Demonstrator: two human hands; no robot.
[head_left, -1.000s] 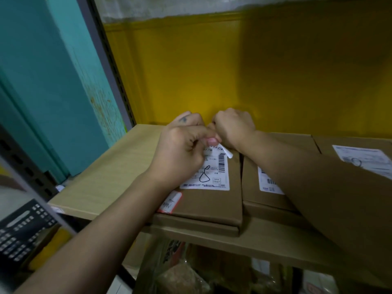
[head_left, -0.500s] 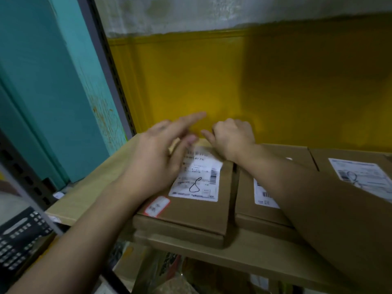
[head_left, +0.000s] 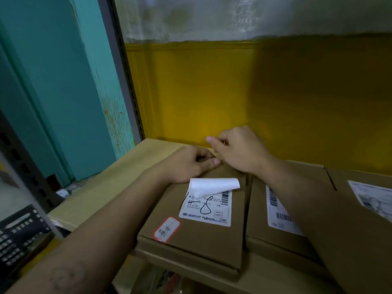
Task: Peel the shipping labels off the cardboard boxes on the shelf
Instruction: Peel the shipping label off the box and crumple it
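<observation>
Against the yellow wall, left hand and right hand curl at the box far edge, grip unclear; better to pinch the label by its curled flap, peeling low, slowly.

Matt brown cardboard on the left box, smooth; same on the neighbouring box. Thin white paper for the shipping label, faint sheen, plain underside at the curled top edge. Small sticker paper, matt. Pale wood-grain shelf board, matt. Yellow wall painted, slight gloss; plaster above rough, blotchy. Slotted upright grey metal.
</observation>
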